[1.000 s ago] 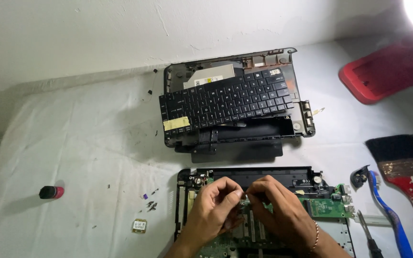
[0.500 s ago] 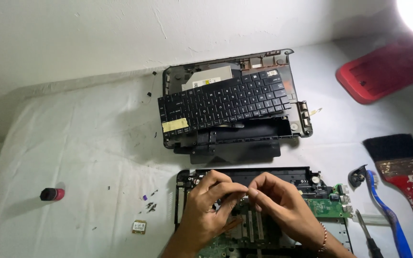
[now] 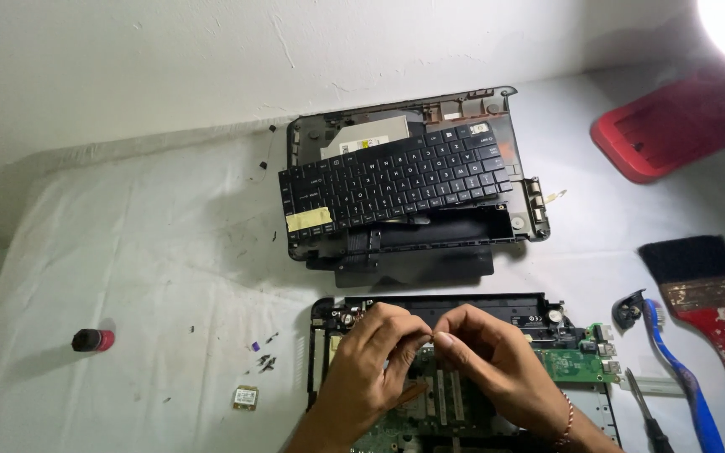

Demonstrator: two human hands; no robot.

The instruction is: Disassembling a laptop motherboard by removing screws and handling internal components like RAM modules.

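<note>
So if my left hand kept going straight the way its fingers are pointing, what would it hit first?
The left hand points up and right, and its fingertips already meet the right hand at a tiny part pinched between them, too small to identify. So the right hand's fingertips come first, above the opened laptop base, though depth is unclear.

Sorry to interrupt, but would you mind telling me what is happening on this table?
A person is bent over an opened black laptop base with a green circuit board. The left hand and right hand meet fingertip to fingertip above it, pinching something too small to identify. Farther back, a detached black keyboard lies tilted on another black laptop shell. A red-handled paintbrush lies at the right.
</note>
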